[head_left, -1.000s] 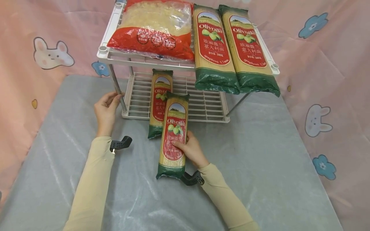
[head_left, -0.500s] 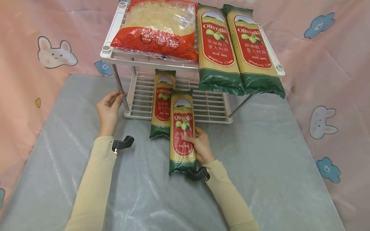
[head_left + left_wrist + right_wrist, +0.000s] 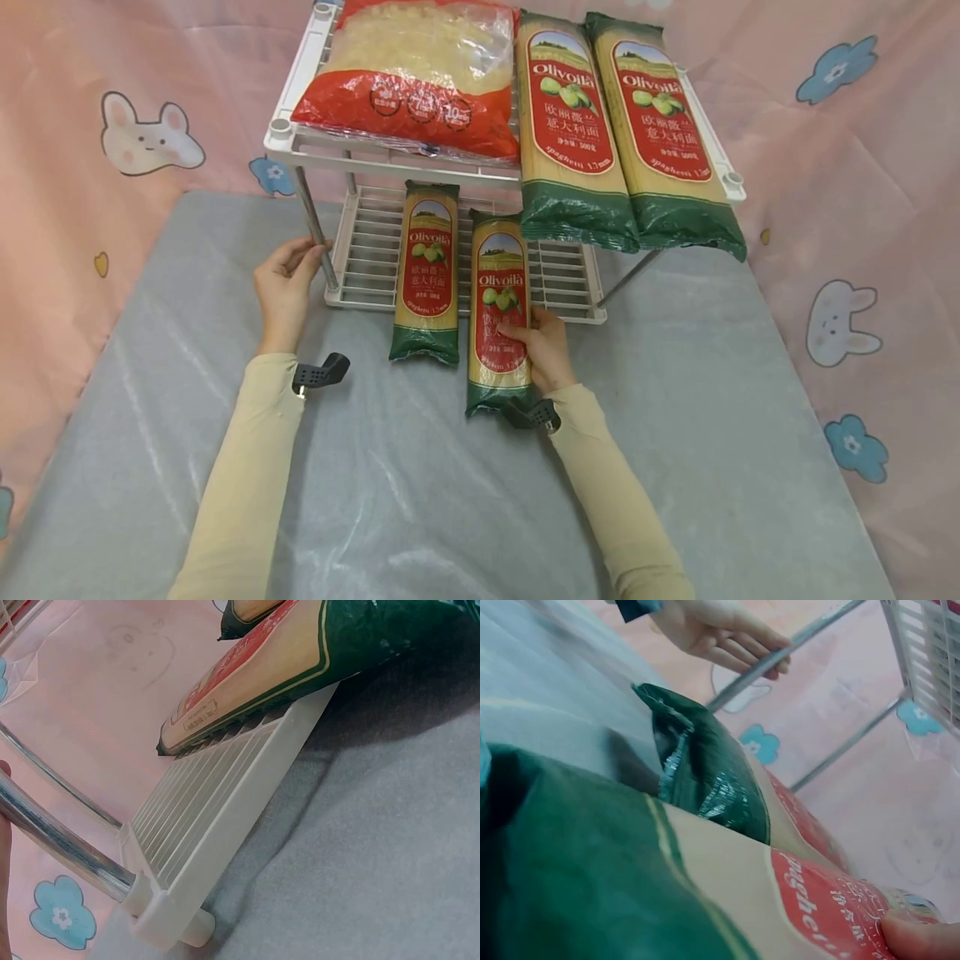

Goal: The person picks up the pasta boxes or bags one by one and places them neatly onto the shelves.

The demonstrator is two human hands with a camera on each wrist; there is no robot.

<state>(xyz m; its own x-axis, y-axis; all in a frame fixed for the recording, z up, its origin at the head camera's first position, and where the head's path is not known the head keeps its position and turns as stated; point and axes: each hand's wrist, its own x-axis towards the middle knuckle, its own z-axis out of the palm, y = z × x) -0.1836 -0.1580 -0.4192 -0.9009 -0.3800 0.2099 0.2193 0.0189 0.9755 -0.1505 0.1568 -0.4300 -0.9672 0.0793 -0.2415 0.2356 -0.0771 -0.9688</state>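
My right hand (image 3: 549, 346) grips a spaghetti packet (image 3: 498, 292) by its right edge, thumb across the red label. The packet's far end reaches over the lower rack shelf (image 3: 367, 250); its green near end sticks out past the front. Left of it, a second spaghetti packet (image 3: 425, 275) lies on that shelf, its near end overhanging the shelf's front edge. With thumb and fingers, my left hand (image 3: 285, 283) pinches the rack's front left metal post (image 3: 311, 212). In the right wrist view the held packet (image 3: 705, 877) fills the foreground, and the left hand (image 3: 720, 634) shows at the post.
On the upper shelf (image 3: 390, 167) lie a red bag of pasta (image 3: 408, 75) and two more spaghetti packets (image 3: 570, 133), (image 3: 667, 142), which overhang the front. A grey cloth (image 3: 420, 500) covers the table. A patterned pink curtain (image 3: 135, 50) hangs behind.
The right hand has carried its spaghetti packet rightward and farther over the lower shelf, away from overlapping the other packet. The left hand stays at the post.
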